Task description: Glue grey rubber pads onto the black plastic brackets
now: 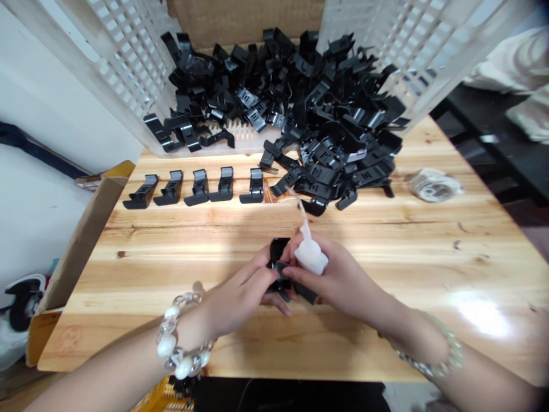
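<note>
Across the near part of the view lies a pale, knotty wooden table [167, 243], with a big white plastic lattice basket [128, 63] at its far side. A tangled heap of glossy black bent clips [334, 151] fills the basket's floor and reaches out onto the boards. To the left of this overflow, five matching black clips [199, 186] lie in a row, the rightmost set slightly apart. In front, the left hand [240, 293] grips one loose bent black clip [279, 248], while the right hand [341, 277] pinches at it with thumb and fingertips, also holding a crumpled white wad with a thin tail [311, 256] (too blurred to identify). The step in hand looks like close fingertip work on that clip; the next move seems to call for a steady left grip and fine control from the right.
</note>
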A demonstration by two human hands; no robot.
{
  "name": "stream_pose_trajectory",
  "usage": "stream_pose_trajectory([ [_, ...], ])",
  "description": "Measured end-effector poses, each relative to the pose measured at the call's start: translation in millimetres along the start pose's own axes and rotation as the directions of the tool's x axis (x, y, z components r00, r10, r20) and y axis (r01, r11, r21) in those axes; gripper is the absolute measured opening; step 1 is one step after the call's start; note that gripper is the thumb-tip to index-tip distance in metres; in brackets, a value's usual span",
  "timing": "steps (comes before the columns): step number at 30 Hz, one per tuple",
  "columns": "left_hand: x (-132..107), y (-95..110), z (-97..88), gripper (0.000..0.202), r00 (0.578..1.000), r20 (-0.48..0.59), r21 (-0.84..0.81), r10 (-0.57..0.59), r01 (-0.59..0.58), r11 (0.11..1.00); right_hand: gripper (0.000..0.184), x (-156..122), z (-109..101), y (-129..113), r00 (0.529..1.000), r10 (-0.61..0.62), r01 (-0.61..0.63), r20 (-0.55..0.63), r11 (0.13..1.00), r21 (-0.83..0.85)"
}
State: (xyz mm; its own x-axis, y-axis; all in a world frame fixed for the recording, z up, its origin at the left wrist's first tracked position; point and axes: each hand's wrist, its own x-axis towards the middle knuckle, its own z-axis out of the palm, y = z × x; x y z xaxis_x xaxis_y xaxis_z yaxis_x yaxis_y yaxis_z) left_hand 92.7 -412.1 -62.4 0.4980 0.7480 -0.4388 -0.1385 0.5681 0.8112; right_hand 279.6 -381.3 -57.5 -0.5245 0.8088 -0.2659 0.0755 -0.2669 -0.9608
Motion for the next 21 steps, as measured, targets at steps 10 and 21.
stream_pose_trajectory([
  [10, 3.6, 4.6, 4.8, 0.024, 0.998, -0.056, -0.055, 0.038, -0.041, 0.998, 0.03, 4.2, -4.9, -2.4, 0.974, -0.046, 0.038, -0.222, 0.999, -0.036],
  [21, 5.4, 6.7, 0.9, 0.028, 0.993, -0.113, -0.209, 0.013, -0.037, 0.977, 0.027, 10.8, -54.4, -21.9, 0.862, -0.017, 0.203, -0.507, 0.927, 0.314],
])
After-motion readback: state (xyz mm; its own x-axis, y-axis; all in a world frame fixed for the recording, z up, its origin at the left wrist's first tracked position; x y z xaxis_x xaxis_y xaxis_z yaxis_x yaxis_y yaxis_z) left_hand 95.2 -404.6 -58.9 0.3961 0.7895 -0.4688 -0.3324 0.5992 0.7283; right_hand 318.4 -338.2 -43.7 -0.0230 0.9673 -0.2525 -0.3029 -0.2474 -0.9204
